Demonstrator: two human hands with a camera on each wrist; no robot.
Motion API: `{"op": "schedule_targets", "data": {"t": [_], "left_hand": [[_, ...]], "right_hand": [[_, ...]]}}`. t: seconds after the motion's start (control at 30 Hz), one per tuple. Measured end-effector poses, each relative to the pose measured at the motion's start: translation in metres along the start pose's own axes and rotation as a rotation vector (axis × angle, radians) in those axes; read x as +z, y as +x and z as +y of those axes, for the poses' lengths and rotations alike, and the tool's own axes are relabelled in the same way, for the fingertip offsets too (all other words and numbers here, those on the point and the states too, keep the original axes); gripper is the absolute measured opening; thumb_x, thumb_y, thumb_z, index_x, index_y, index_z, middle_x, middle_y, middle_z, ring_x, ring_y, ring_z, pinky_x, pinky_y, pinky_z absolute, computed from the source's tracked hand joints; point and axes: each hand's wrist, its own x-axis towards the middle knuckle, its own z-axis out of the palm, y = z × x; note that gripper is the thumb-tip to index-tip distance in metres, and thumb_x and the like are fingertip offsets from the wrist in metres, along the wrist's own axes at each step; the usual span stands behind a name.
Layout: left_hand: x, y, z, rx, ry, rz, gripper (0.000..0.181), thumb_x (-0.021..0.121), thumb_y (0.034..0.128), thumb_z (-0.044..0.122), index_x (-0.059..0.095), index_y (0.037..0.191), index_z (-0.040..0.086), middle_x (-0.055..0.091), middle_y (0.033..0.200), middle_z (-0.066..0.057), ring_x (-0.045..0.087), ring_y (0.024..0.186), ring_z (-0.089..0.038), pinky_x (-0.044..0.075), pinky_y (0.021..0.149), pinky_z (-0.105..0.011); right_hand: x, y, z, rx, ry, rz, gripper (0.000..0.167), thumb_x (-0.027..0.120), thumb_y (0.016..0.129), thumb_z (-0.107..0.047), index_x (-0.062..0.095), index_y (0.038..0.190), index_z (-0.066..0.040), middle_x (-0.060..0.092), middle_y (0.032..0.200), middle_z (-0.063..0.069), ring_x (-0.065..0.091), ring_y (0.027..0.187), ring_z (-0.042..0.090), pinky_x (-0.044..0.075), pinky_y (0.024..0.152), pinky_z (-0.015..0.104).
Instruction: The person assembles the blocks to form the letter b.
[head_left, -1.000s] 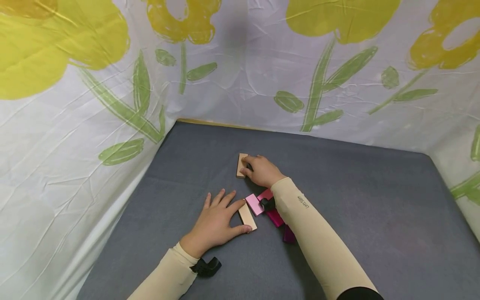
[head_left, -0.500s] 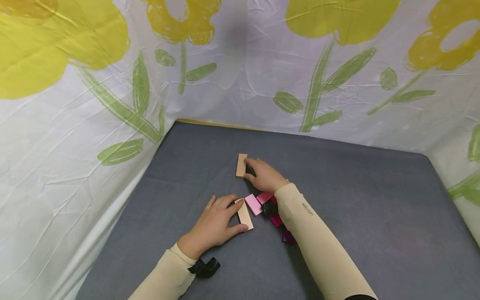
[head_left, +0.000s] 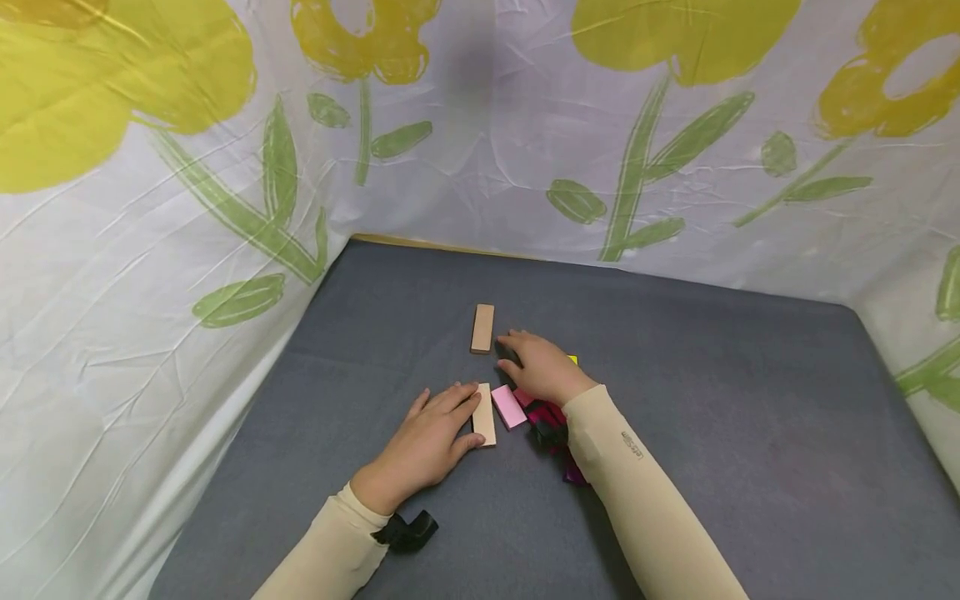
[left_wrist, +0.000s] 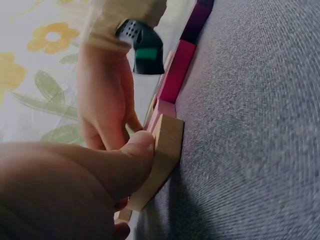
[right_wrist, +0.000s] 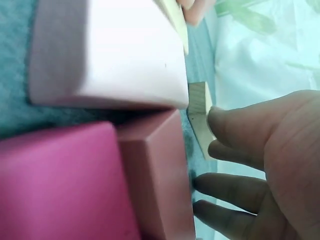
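In the head view, my left hand (head_left: 427, 442) holds a pale wooden block (head_left: 484, 417) by its long left side, fingers at the far end and thumb near the other. The left wrist view shows the thumb pressed against this wooden block (left_wrist: 162, 155). A light pink block (head_left: 509, 407) lies just right of it. My right hand (head_left: 549, 367) hovers empty beyond the pink block, fingers loosely bent. To its left lies another plain wooden block (head_left: 482, 328), apart from the fingers. The right wrist view shows a gap between the right hand (right_wrist: 280, 160) and that farther wooden block (right_wrist: 201, 117).
Magenta blocks (head_left: 545, 411) and a purple block (head_left: 574, 474) sit partly hidden under the right wrist and its black camera. A yellow piece (head_left: 573, 359) shows behind the right hand. Grey cloth (head_left: 712, 433) covers the table, with a flowered white curtain (head_left: 480, 167) around it.
My right hand has let go of the far wooden block and moved right and nearer. My left hand has shifted and turned its block slightly, so it stands straighter beside the pink one.
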Motion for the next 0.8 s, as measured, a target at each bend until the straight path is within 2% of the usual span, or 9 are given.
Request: {"op": "schedule_targets", "data": {"t": [0.17,0.27,0.43,0.67,0.8], "left_hand": [[0.0,0.001,-0.001,-0.027,-0.014,-0.043,0.063,0.071,0.1011,0.033,0.053,0.153,0.003,0.046,0.164,-0.007,0.041,0.153,-0.031,0.022,0.122,-0.069],[-0.001,0.003,-0.003,-0.056,-0.017,-0.088,0.063,0.068,0.1034,0.033,0.05,0.156,0.006,0.04,0.168,-0.005,0.036,0.156,-0.029,0.016,0.124,-0.068],[-0.004,0.006,-0.007,-0.065,-0.042,-0.118,0.06,0.064,0.1057,0.03,0.047,0.158,0.006,0.036,0.17,-0.004,0.032,0.157,-0.031,0.013,0.124,-0.069],[-0.004,0.013,-0.013,-0.044,-0.06,-0.149,0.059,0.058,0.1088,0.028,0.042,0.161,0.006,0.032,0.172,-0.005,0.028,0.159,-0.034,0.008,0.124,-0.071],[-0.003,0.015,-0.017,-0.049,-0.077,-0.159,0.059,0.057,0.1092,0.026,0.04,0.162,0.006,0.03,0.172,-0.006,0.026,0.159,-0.036,0.006,0.123,-0.072]], "right_hand": [[0.001,-0.016,0.0,-0.016,-0.015,0.043,0.053,0.065,0.105,-0.032,0.058,0.151,-0.006,0.054,0.155,0.018,0.049,0.146,0.037,0.036,0.122,0.054],[0.002,-0.025,0.0,-0.033,-0.013,0.076,0.049,0.067,0.103,-0.031,0.064,0.145,-0.006,0.058,0.151,0.018,0.053,0.143,0.037,0.034,0.122,0.056],[0.006,-0.04,-0.002,-0.066,-0.039,0.109,0.041,0.071,0.1,-0.03,0.073,0.134,-0.007,0.064,0.145,0.017,0.056,0.14,0.036,0.029,0.122,0.065],[0.015,-0.053,-0.001,-0.029,-0.052,0.097,0.037,0.073,0.099,-0.033,0.077,0.129,-0.013,0.061,0.149,0.015,0.046,0.148,0.038,0.027,0.122,0.066],[0.022,-0.057,0.001,-0.034,-0.05,0.118,0.035,0.074,0.098,-0.033,0.079,0.127,-0.014,0.06,0.15,0.015,0.043,0.151,0.038,0.024,0.123,0.068]]}}
